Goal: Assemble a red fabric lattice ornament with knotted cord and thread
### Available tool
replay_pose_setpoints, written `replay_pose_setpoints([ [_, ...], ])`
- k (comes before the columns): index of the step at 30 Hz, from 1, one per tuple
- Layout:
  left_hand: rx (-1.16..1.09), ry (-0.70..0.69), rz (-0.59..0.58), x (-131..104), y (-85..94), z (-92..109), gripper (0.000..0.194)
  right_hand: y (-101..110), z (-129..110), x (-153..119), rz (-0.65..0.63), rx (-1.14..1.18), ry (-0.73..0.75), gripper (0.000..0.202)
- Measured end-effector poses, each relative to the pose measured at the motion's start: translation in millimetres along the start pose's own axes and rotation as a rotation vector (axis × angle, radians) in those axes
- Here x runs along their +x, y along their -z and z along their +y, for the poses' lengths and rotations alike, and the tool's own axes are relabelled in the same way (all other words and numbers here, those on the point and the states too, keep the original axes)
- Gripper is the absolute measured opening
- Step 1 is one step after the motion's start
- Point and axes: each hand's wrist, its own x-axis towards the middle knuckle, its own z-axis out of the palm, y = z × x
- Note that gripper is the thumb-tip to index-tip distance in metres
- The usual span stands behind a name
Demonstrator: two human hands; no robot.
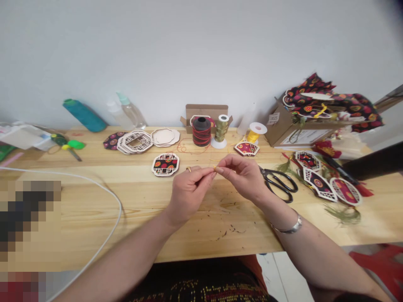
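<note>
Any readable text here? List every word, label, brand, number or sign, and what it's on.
"025": end of a number on the small tag on the box; what precedes it is unclear.
Large label on the same box: print too small and blurred to read.
No other legible text.

The left forearm (138, 249) and the right forearm (317, 247) slanted inward from the lower corners of the head view, while the left hand (187, 188) and the right hand (242, 176) met near the middle, fingertips pinched together, the remaining fingers curled.
</note>
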Motion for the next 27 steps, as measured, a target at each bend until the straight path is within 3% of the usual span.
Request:
replay_pose_setpoints([
  [6,0.006,0.011,-0.002,-0.9,0.2,1.5,0.014,1.3,0.1,1.6,-0.05,0.14,-0.101,0.024],
  [15,-0.311,0.404,-0.018,5.3,1.5,4.6,0.013,2.7,8.8,5.2,-0.014,0.226,-0.186,0.017],
  [27,-0.369,0.437,-0.074,6.5,2.3,8.4,0.013,3.7,6.1,4.5,-0.081,0.297,-0.245,0.017],
])
